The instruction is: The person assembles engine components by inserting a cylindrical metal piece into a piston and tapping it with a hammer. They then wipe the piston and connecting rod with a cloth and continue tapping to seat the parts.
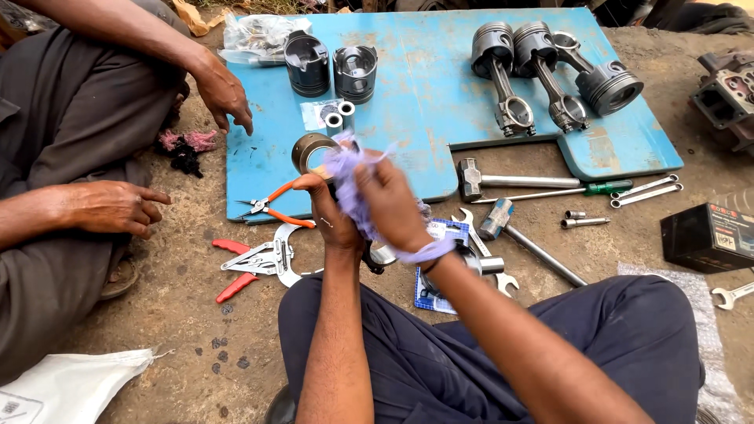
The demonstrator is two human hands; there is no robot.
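Near the blue board's [440,102] front edge, I'm mid-wipe: my left hand [334,216] pinches a piston [314,151] while my right hand [393,206] closes around a purple rag [349,177]. Piston's axis seems to point left and far. Next, I judge, turn it to unwiped metal.

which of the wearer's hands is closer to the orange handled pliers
Left. The left hand is just right of the orange-handled pliers, almost at the handle tips. The right hand sits farther right, beyond the left, holding a purple cloth.
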